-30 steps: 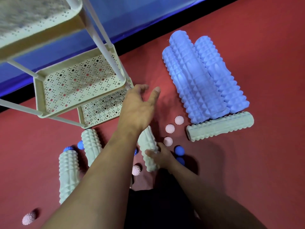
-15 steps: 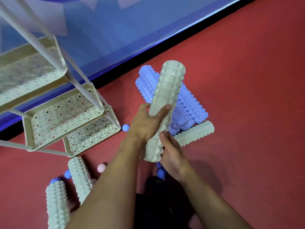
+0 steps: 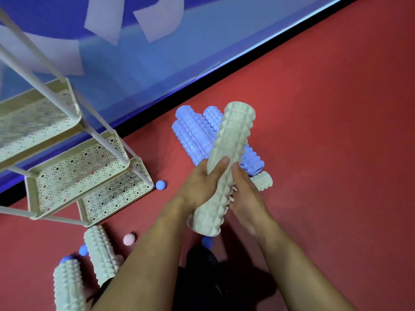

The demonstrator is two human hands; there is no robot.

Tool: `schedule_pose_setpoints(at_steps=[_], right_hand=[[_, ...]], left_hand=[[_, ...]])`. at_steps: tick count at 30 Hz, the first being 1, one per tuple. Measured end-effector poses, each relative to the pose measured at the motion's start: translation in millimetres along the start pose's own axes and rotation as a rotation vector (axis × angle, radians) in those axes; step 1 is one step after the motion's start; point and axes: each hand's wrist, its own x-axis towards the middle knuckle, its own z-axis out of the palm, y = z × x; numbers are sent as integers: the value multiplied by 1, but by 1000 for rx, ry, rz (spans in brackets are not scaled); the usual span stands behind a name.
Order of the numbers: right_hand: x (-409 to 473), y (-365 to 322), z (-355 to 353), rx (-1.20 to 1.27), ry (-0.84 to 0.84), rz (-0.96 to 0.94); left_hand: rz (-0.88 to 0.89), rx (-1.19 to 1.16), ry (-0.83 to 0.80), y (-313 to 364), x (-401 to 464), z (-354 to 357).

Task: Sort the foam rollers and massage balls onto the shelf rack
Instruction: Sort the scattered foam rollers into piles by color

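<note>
On the red floor by the blue wall, a white shelf rack stands at left. Both hands grip a cream roller, tilted above the blue rollers: left hand curled round its middle, right hand wrapped round its lower part.

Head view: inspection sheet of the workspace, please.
Surface: red floor mat, black strip along its far edge.
Job's things: cream perforated shelf rack, visible tiers bare; cream ridged foam roller held up; blue ridged foam rollers piled behind; two cream rollers lower left; blue spiky massage ball by rack foot; pink spiky ball.
Clutter: nothing seen.
Grippers: left hand and right hand both grip the held roller.
Cables: nothing seen.
Surroundings: blue wall panel with white shapes.
</note>
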Motion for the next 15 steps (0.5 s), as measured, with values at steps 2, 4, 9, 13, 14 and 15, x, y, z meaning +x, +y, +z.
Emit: schedule_pose_setpoints(at_steps=[2, 4, 9, 13, 14, 15], right_hand=[[0, -3, -6, 20, -10, -25], [1, 3, -19, 51, -23, -29], [13, 45, -62, 176, 133, 109], [28, 94, -108, 186, 310, 291], [32, 104, -118, 184, 334, 338], [35, 112, -127, 178, 362, 379]], left_hand=[[21, 94, -52, -11, 6, 6], [38, 213, -62, -24, 16, 8], [70, 427, 18, -27, 28, 3], [244, 683, 205, -14, 34, -13], [270, 697, 237, -12, 36, -17], [285, 695, 260, -11, 39, -20]])
